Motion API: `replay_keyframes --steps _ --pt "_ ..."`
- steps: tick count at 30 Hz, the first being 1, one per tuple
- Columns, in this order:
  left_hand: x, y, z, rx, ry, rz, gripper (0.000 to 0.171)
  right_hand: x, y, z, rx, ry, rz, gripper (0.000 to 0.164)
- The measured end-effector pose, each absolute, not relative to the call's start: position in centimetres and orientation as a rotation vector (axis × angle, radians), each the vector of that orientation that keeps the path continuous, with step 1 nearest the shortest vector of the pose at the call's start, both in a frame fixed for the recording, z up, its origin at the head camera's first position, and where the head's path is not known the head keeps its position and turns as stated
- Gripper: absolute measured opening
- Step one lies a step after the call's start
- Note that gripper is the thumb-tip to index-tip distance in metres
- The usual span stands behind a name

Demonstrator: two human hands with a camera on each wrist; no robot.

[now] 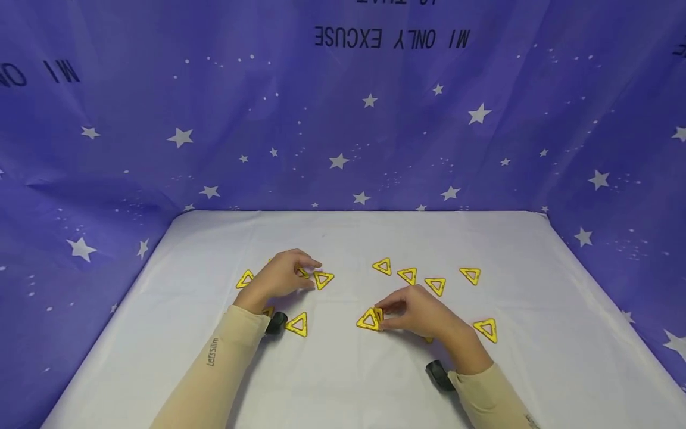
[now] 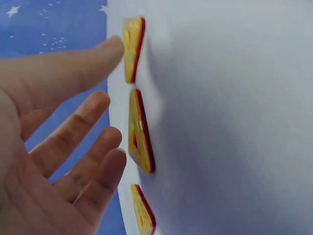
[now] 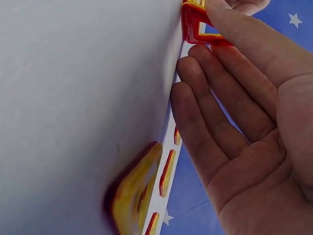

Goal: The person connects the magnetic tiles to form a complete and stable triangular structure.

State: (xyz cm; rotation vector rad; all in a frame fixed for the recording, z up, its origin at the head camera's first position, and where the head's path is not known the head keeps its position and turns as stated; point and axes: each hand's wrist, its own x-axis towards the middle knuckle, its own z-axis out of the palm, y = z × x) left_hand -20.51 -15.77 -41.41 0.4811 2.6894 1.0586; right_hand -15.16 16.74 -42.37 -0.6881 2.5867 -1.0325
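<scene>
Left sleeve and right sleeve: beige, nearest the camera, head view. Right hand: thumb and fingers pinch the held tile, yellow, turned up off the table. Flat tile: just left of the right fingertips, at the held tile's left side; touching or barely apart, cannot tell. On this relation the coming move probably turns, the right hand being nearer. Long axis: none marked, both being triangles. Left hand: fingers relaxed, nothing grasped. Loose tile: just right of the left fingertips, off the gap between thumb and forefinger. Further tiles: yellow triangles, scattered around both hands.

Left wrist view. Fingers: spread, released. Tile row: three, red-edged, beyond the fingertips; thumb tip overlaps the uppermost, contact uncertain.

Right wrist view. Blurred tile: foremost on the table, apart from the fingers. Held tile: upright, red-rimmed, gripped at the thumb; other fingers extended. Flat tile: not clearly made out.
</scene>
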Motion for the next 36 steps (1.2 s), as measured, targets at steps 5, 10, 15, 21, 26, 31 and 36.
replay_keyframes --steps 5,10,15,21,26,31,36 --pt "-21.4 -15.5 -41.7 0.507 2.732 0.962 0.038 -15.1 16.8 -42.1 -0.673 2.567 -1.048 0.035" --pt "-21.4 -15.6 -42.1 0.554 2.744 0.877 0.036 -15.0 16.7 -42.4 -0.683 2.562 -1.053 0.035" --pt "-21.7 -15.5 -42.1 0.628 2.753 0.813 0.035 -15.0 16.9 -42.4 -0.698 2.581 -1.051 0.035" --pt "-22.1 -15.3 -42.0 0.631 2.773 0.799 0.021 -15.1 16.9 -42.4 -0.71 2.578 -1.05 0.036" --pt "-22.0 -15.0 -41.9 0.569 2.744 0.893 0.018 -15.1 16.7 -42.5 -0.717 2.592 -1.024 0.036" --pt "-21.7 -14.4 -41.4 0.533 2.724 1.025 0.021 -15.1 16.7 -42.4 -0.72 2.597 -1.017 0.037" --pt "-21.4 -13.9 -40.9 0.547 2.714 1.101 0.021 -15.1 16.8 -42.4 -0.723 2.602 -1.006 0.037"
